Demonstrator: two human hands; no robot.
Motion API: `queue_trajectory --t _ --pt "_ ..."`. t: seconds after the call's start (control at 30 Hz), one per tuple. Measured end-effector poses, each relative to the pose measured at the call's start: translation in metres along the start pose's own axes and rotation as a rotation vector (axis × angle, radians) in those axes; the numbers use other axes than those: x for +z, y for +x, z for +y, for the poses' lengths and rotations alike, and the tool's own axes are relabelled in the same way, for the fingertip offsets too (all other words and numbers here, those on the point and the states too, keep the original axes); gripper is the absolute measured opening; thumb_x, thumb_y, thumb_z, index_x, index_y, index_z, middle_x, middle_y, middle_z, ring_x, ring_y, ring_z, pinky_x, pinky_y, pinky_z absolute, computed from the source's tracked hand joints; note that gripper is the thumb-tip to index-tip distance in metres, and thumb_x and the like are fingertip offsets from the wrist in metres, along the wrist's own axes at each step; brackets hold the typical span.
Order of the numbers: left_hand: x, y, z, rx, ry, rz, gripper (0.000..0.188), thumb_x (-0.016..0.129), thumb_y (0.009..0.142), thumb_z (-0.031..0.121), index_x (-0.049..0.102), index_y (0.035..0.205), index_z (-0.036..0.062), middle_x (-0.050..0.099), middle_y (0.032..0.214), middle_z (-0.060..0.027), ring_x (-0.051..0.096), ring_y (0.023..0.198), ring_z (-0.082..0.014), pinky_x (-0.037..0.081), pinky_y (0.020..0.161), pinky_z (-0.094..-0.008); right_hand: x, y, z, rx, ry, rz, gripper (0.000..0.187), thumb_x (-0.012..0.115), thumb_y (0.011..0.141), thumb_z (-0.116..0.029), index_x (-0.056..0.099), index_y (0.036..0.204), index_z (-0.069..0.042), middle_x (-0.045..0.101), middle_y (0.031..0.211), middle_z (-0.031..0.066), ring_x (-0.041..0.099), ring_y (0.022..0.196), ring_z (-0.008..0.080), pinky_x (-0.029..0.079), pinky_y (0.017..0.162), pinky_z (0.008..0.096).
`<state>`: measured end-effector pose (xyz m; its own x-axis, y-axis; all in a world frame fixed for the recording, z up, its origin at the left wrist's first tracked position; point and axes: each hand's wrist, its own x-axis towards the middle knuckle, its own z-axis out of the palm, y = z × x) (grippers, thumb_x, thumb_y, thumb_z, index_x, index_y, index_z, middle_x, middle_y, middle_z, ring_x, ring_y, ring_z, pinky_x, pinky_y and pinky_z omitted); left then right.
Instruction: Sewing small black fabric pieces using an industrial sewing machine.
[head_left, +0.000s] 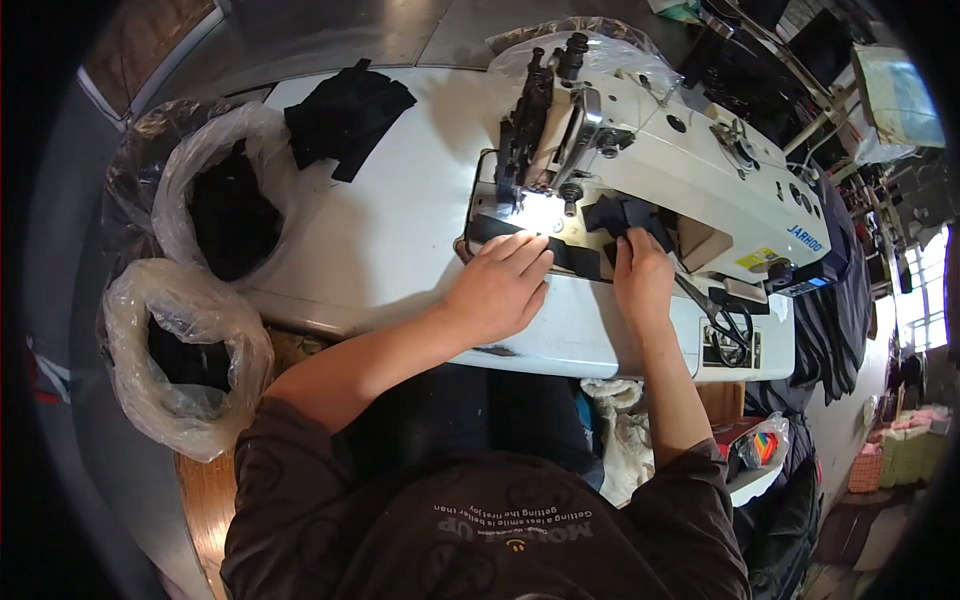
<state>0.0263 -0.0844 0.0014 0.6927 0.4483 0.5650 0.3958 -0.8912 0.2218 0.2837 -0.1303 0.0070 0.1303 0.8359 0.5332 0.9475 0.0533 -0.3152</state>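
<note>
A white sewing machine (690, 140) stands on a white table, its lamp shining brightly at the needle. Under the presser area a black fabric strip (578, 261) lies along the near edge of the machine bed. My left hand (505, 288) rests on this strip with fingers stretched out, the tips just in front of the needle. My right hand (643, 275) is right of the needle, thumb and fingers closed at the edge of a dark fabric piece (640, 214). The glare hides the needle tip and any stitching.
Black-handled scissors (733, 330) lie right of my right hand. More black fabric pieces (350, 115) lie at the table's far left. Two clear plastic bags (180, 300) with black pieces inside stand along the left edge. Dark cloth (840, 310) hangs beyond the right end.
</note>
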Motion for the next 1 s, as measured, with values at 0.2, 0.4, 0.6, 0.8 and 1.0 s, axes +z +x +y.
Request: queue_trajectory --t 0.2,0.4,0.6,0.8,1.0 --pt "0.0 -0.003 -0.001 -0.016 0.058 -0.001 0.04 0.07 0.098 0.022 0.065 0.13 -0.003 0.064 0.14 -0.017 0.058 0.138 -0.0339 0.044 0.118 -0.0487 0.002 -0.003 0.01 0.12 0.022 0.043 0.01 0.062 0.109 -0.011 0.056 0.109 -0.003 0.068 0.088 0.0292 0.067 0.081 0.0526 0.05 0.068 0.0626" --pt "0.008 0.003 -0.002 -0.045 -0.053 -0.044 0.043 0.069 0.102 0.024 0.063 0.134 -0.0039 0.062 0.145 -0.0218 0.057 0.14 -0.0384 0.042 0.124 -0.0497 -0.042 0.004 -0.005 -0.119 0.104 0.235 0.009 0.067 0.107 -0.007 0.068 0.113 0.0 0.072 0.095 0.02 0.067 0.084 0.0442 0.055 0.08 0.0468" --pt "-0.046 0.016 0.0 -0.286 -0.425 0.258 0.023 0.076 0.099 0.015 0.07 0.119 0.0059 0.074 0.11 -0.0124 0.073 0.1 -0.0284 0.058 0.085 -0.0447 -0.03 -0.027 -0.072 0.348 0.874 -0.049 0.019 0.077 0.105 -0.012 0.072 0.107 0.006 0.073 0.094 0.0032 0.064 0.086 0.0074 0.052 0.077 0.0237" --pt "-0.09 0.021 -0.03 -0.549 -0.827 0.171 0.013 0.064 0.11 0.013 0.067 0.109 0.0004 0.07 0.089 -0.0086 0.069 0.071 -0.0148 0.055 0.066 -0.032 -0.002 -0.006 -0.102 0.225 0.854 -0.148 0.017 0.076 0.105 -0.013 0.075 0.112 0.003 0.077 0.101 0.0095 0.071 0.089 0.0168 0.056 0.082 0.032" --pt "-0.073 0.046 -0.065 -0.469 -0.616 -0.239 0.019 0.063 0.105 0.014 0.075 0.117 0.0045 0.075 0.105 -0.0157 0.075 0.084 -0.0326 0.062 0.079 -0.0444 0.024 -0.005 -0.086 -0.367 0.196 -0.097 0.024 0.073 0.094 -0.001 0.075 0.118 0.0 0.071 0.12 0.0192 0.07 0.108 0.0429 0.057 0.094 0.0493"
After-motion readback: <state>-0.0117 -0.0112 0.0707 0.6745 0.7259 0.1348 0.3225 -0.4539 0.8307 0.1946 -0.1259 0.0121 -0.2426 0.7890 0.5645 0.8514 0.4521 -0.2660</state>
